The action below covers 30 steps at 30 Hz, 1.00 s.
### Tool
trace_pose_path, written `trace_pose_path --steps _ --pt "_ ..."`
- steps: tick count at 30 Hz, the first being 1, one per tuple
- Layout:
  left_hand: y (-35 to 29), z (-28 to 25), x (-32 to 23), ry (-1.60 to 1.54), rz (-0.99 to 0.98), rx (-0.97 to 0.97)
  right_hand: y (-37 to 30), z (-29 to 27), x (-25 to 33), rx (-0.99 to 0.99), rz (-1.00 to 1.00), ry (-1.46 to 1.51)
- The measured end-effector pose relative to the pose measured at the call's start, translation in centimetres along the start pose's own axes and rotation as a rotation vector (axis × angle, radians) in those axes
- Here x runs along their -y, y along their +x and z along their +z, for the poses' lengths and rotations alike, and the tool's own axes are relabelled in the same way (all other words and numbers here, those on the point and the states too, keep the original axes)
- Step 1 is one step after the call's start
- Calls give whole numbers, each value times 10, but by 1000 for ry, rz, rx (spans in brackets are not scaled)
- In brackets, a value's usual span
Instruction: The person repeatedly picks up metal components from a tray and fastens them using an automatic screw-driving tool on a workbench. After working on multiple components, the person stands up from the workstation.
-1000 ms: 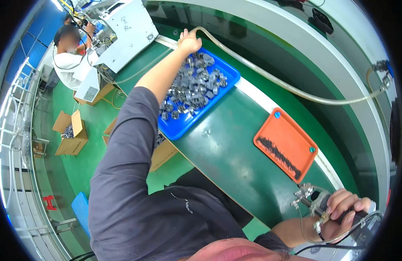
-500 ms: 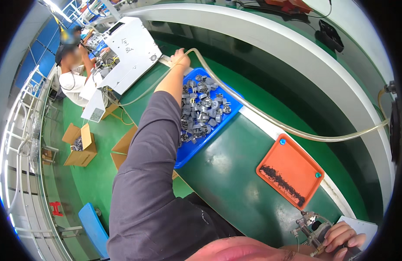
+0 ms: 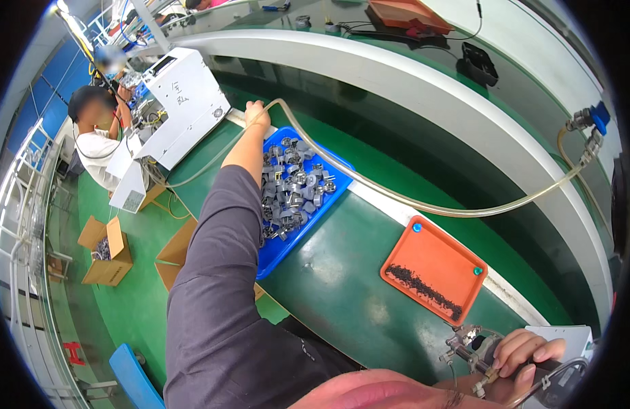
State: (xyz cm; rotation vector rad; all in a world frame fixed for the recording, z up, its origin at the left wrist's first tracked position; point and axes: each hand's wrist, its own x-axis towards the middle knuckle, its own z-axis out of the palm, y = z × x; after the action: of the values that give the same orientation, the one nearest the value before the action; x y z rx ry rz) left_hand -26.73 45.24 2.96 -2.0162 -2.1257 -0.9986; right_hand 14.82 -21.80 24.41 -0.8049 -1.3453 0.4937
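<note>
My left arm, in a dark grey sleeve, stretches past the left side of a blue tray (image 3: 298, 247). My left hand (image 3: 257, 114) is just beyond the tray's far end, beside a clear hose (image 3: 390, 201), its fingers curled; what they hold, if anything, is hidden. Heaped in the tray are several grey plug-like parts with metal pins (image 3: 298, 184). At the lower right my right hand (image 3: 523, 354) wraps round a dark-bodied tool (image 3: 560, 383). Metal fittings with a thin tube (image 3: 471, 347) stand right beside its fingers.
An orange tray (image 3: 437, 253) holds small black pieces along its near side. A white machine housing (image 3: 185, 102) stands far left, with a person (image 3: 97, 136) working behind it. Cardboard boxes (image 3: 114, 262) and a blue stool (image 3: 132, 378) are at left. A pale curved rail (image 3: 424, 78) runs behind the green table.
The whole view has shifted, so most things appear lower and to the left. Both hands keep about the same places beside the tray and on the tool.
</note>
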Motion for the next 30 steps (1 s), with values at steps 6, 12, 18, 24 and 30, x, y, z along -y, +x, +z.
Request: trace_pose_path --steps 6,12,18,24,30 --pt "-4 -14 23 34 379 -117 2 3 -1 -122 -35 -47" --pt "-76 -86 -110 -300 747 351 -8 -4 -2 -57 -52 4" --pt "-286 -214 -204 -562 1157 572 -17 -19 -13 80 -96 138" --pt "-457 -191 -250 -869 1380 929 -50 -41 -21 112 -86 218" --pt "-493 -155 -270 -848 1408 1019 -58 -61 -28 118 -32 239"
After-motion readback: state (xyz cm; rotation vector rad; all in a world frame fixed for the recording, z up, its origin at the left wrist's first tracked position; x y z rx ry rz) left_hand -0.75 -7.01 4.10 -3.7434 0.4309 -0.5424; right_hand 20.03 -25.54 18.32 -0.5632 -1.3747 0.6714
